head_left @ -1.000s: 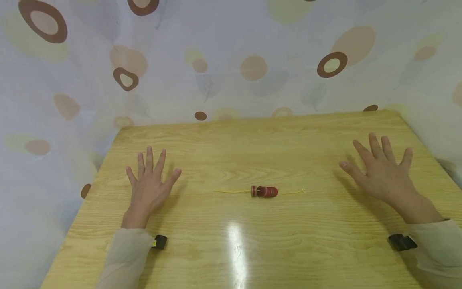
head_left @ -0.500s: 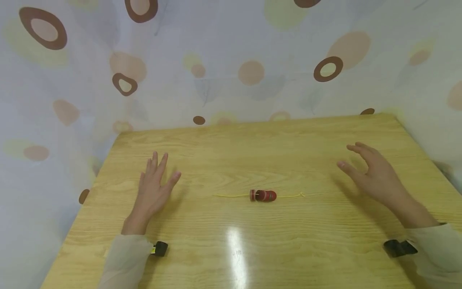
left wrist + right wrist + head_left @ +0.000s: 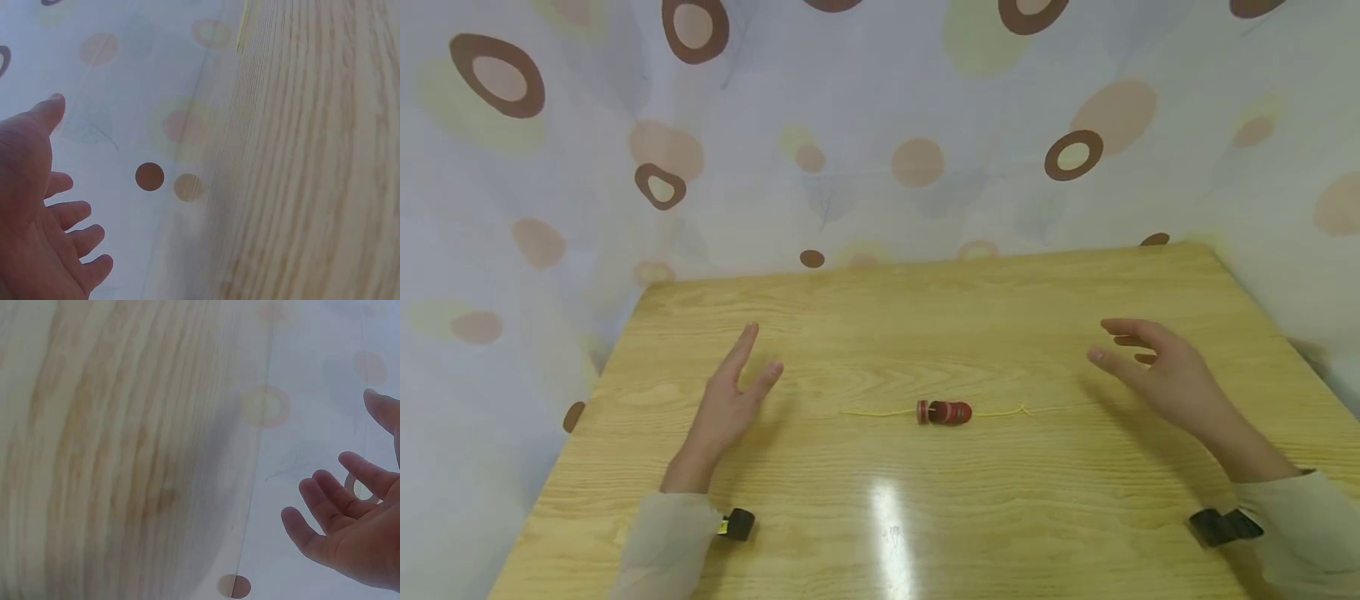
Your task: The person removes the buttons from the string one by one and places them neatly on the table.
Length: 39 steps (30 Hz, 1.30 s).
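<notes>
A small red round-ended piece (image 3: 957,413) lies mid-table, with a red disc (image 3: 922,412) just left of it. Yellow string (image 3: 880,414) runs out to both sides of them, with a knot in its right part. To the left, apart from the string, my left hand (image 3: 726,408) hovers over the table, thumb spread from the fingers. On the other side, my right hand (image 3: 1183,387) is raised too, palm turned inward and fingers relaxed. Neither hand holds or touches anything. The left wrist view catches a bit of yellow string (image 3: 242,28) at its top.
The wood-grain table (image 3: 805,492) has a bright glare streak near the front. A pale curtain (image 3: 865,100) with brown rings and ovals hangs behind it and at both sides. A black wrist camera (image 3: 741,525) sits at my left cuff, another black camera (image 3: 1225,527) at my right.
Both hands have turned from spread fingers, palms down, to palms facing inward. The fingers have drawn together, and the right ones bend more. The red pieces and string lie as before.
</notes>
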Each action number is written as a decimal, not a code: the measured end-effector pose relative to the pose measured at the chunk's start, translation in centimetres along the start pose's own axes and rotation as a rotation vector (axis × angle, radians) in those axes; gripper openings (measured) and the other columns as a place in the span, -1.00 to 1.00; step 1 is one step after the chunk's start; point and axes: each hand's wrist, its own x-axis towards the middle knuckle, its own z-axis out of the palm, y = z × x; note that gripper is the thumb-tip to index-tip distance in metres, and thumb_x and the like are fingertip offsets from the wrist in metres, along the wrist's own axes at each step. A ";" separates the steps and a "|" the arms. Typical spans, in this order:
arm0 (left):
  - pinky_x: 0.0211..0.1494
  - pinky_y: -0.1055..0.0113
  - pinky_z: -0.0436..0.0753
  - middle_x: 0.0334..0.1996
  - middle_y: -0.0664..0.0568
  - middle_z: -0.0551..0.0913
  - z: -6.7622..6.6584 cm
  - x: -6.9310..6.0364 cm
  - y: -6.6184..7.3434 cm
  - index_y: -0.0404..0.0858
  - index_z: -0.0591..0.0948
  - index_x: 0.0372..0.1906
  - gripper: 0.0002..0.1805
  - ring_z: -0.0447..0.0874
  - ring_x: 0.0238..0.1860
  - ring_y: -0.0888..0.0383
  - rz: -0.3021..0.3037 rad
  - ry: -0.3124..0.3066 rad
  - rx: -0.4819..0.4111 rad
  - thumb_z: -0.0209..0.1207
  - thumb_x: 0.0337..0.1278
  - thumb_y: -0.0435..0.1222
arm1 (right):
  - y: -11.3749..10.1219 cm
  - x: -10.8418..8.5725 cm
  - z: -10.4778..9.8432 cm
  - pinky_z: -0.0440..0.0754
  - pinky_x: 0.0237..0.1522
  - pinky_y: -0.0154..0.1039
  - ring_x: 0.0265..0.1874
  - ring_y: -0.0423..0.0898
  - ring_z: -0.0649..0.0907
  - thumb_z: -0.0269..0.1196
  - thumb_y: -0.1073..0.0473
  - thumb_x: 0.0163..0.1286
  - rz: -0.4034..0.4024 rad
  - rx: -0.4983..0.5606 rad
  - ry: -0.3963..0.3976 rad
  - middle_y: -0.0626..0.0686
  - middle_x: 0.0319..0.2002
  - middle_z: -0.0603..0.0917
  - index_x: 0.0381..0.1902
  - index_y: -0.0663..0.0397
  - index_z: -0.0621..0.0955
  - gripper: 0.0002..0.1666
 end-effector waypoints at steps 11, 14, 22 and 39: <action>0.51 -0.18 0.06 0.58 0.03 0.04 1.5 -0.2 1.0 -0.04 0.08 0.61 -0.15 -0.09 0.57 -0.12 -0.023 -0.085 -0.049 0.11 0.40 0.15 | -0.6 -0.8 0.8 0.38 -0.11 -0.65 0.17 0.20 0.50 0.29 0.01 0.46 -0.034 0.025 -0.076 0.29 0.26 0.50 0.37 0.23 0.43 -0.35; 0.50 -0.18 0.09 0.57 0.02 0.09 1.9 -0.3 1.3 -0.05 0.12 0.60 -0.14 -0.04 0.56 -0.13 -0.044 -0.096 -0.059 0.13 0.37 0.16 | -0.6 -0.9 1.2 0.39 -0.12 -0.66 0.15 0.18 0.51 0.30 0.02 0.46 -0.042 0.030 -0.092 0.28 0.26 0.51 0.36 0.24 0.44 -0.35; 0.43 -0.21 0.24 0.51 0.02 0.25 2.5 -0.5 1.7 -0.13 0.25 0.55 -0.19 0.14 0.48 -0.25 -0.057 -0.124 -0.094 0.23 0.33 0.07 | -1.1 -0.9 2.2 0.44 -0.10 -0.63 0.14 0.16 0.53 0.31 0.00 0.44 -0.037 0.052 -0.141 0.26 0.25 0.53 0.35 0.23 0.46 -0.35; 0.30 -0.10 0.45 0.38 0.04 0.43 5.8 0.7 4.2 -0.12 0.47 0.40 -0.29 0.33 0.37 -0.19 -0.025 -0.224 -0.114 0.38 0.19 0.01 | -2.6 -0.1 4.0 0.58 -0.12 -0.45 -0.10 -0.12 0.60 0.36 0.05 0.40 -0.074 0.089 -0.181 0.13 0.06 0.65 0.14 0.20 0.63 -0.54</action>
